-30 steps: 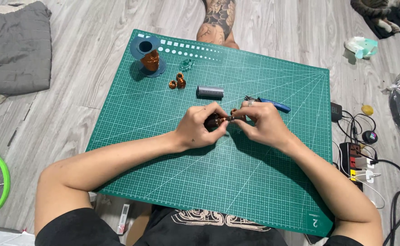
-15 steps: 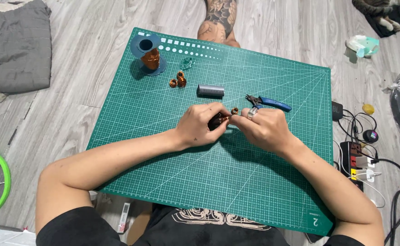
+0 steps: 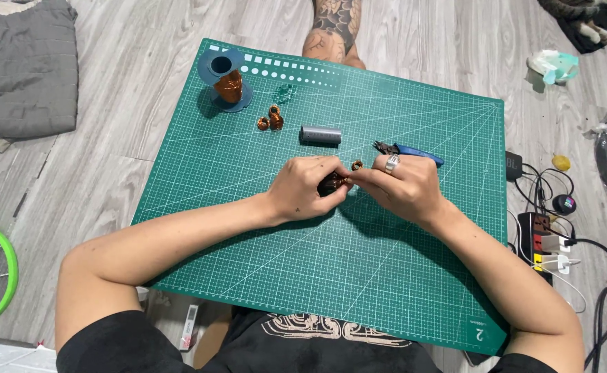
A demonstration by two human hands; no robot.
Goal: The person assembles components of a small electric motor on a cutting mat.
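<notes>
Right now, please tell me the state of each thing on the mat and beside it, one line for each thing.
Left hand: closed around a small dark piece with copper wire.
Right hand: fingertips pinch the same piece.
Wire spool: upright, on the mat.
Grey tube: lying on its side.
Blue-handled pliers: lying flat, partly behind the right hand.
Two small copper coils: loose, untouched.
Power strip: has plugs in it.

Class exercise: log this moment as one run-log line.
left hand: grips dark coil | right hand: pinches its copper end | place: green cutting mat | nearby: grey cylinder, blue-handled pliers
</notes>
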